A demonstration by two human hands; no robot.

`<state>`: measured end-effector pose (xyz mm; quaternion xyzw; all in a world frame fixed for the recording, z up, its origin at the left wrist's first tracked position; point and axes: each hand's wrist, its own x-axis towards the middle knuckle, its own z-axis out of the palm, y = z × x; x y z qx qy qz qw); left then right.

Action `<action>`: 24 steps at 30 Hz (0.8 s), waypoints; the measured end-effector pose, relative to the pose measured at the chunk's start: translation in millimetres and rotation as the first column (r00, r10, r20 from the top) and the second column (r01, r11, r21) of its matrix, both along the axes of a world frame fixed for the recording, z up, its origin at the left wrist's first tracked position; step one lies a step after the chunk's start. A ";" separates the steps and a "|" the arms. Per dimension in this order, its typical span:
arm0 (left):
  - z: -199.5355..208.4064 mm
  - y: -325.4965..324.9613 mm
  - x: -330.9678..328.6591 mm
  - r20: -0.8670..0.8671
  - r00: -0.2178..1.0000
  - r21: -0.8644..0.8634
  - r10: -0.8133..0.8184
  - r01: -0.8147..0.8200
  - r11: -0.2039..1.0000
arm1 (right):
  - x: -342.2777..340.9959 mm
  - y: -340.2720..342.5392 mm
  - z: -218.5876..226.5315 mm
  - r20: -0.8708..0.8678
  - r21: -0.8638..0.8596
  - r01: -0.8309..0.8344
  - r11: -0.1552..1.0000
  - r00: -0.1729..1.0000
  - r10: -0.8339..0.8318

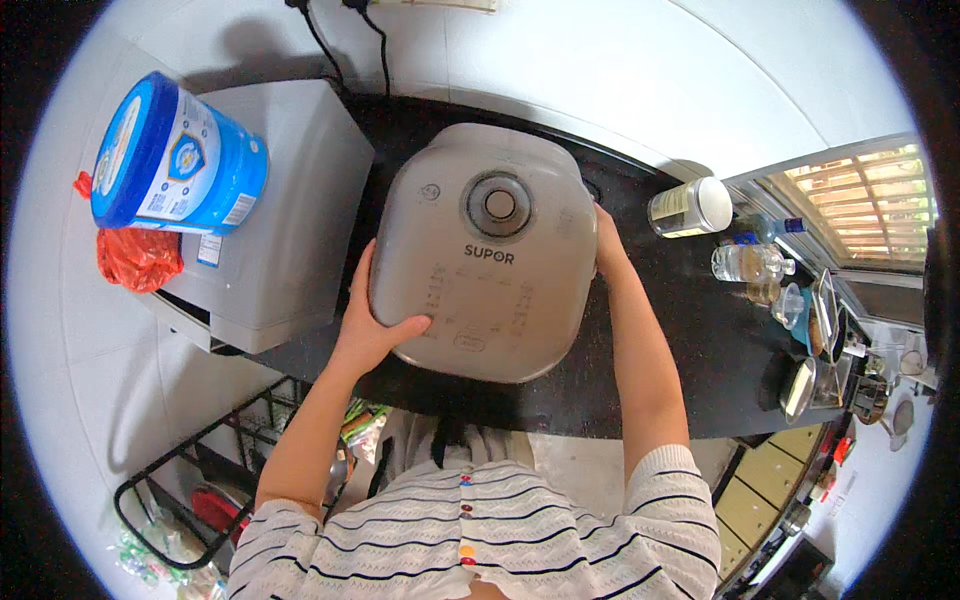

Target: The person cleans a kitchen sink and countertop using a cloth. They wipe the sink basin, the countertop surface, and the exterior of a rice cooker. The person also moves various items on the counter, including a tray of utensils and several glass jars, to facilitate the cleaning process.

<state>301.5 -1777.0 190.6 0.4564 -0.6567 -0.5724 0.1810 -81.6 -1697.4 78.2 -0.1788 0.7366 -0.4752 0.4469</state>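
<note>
A large grey rice cooker (pixel 500 320) with rounded corners and a round steam vent (pixel 499 205) on its lid is in front of me, over the black countertop (pixel 660 340). Against its left side rests my left hand (pixel 370 335), the thumb lying on the lid's edge and the other fingers curled down out of sight. My right hand (pixel 607 245) grips the opposite side, most of its fingers hidden behind the body. The lid is closed. Whether the cooker's base touches the counter cannot be seen from above.
To the left, a grey boxy appliance (pixel 290 190) carries a blue-and-white tub (pixel 190 155) and a red plastic bag (pixel 140 258). Jars and bottles, including a white-lidded jar (pixel 690 207), line the right side beneath a window (pixel 850 205). A black wire rack (pixel 200 480) stands lower left.
</note>
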 end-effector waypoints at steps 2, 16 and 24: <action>3.4 1.1 0.4 -0.026 1.000 0.039 0.012 -0.011 0.999 | -17.6 -28.8 -16.7 -0.027 -0.056 -0.121 0.991 0.992 0.120; -1.7 17.9 28.8 -0.009 0.999 -0.013 0.033 -0.033 0.999 | -5.4 -32.9 -14.8 -0.223 -0.154 -0.242 0.958 0.953 0.205; 6.1 44.9 92.4 -0.008 0.997 0.074 0.081 -0.080 0.994 | 57.6 34.6 -8.2 -0.200 -0.164 -0.339 0.926 0.931 0.306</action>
